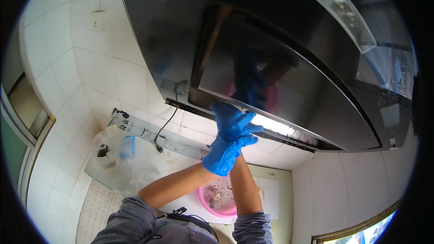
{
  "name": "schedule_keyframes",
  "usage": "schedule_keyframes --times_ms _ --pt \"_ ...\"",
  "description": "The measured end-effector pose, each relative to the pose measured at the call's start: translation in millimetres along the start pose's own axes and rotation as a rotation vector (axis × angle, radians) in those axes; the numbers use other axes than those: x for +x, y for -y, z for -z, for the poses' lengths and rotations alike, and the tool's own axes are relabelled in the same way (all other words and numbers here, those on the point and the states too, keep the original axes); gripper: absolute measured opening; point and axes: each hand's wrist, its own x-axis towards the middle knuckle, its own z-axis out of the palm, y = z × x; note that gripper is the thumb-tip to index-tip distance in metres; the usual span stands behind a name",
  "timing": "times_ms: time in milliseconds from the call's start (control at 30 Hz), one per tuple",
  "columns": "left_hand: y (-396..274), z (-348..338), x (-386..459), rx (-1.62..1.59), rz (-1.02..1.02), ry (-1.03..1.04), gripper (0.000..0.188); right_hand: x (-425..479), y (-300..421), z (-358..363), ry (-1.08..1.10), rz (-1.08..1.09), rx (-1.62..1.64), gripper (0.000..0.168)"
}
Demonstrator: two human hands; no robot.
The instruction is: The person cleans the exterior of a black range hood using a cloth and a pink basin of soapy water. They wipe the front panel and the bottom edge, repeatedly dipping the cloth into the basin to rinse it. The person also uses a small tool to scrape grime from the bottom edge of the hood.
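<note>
Both my hands wear blue gloves and overlap just below the glossy black panel (271,71) of a range hood. My left hand (242,132) lies across my right wrist, its fingers spread towards the right; no object shows between them. Behind it, my right hand (226,113) reaches up to the lower edge of the panel, beside a bright strip (274,124). Its fingertips are partly hidden, so its grip is unclear. Below my forearms, a pink basin (202,199) holds foamy water and a soaked cloth-like thing. The panel mirrors the gloves and basin.
A long wrapped box (135,127) lies along the tiled wall at left, with a black cable and plug (159,148) hanging over it. Plastic bags (108,149) rest on the counter (166,173). A wall socket (96,21) is at upper left, a window (369,234) at lower right.
</note>
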Motion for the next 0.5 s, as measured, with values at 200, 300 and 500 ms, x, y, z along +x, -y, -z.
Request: schedule_keyframes --times_ms 200,300,500 --pt "-30 73 -6 0.428 -0.034 -0.141 0.052 18 -5 -3 0.135 -0.383 0.917 0.019" --pt "-27 121 0 0.78 -0.274 -0.206 0.056 22 25 12 0.142 -0.574 0.813 0.007" --pt "-17 131 20 1.721 -0.594 -0.182 0.057 14 28 18 0.259 -0.715 1.075 0.006"
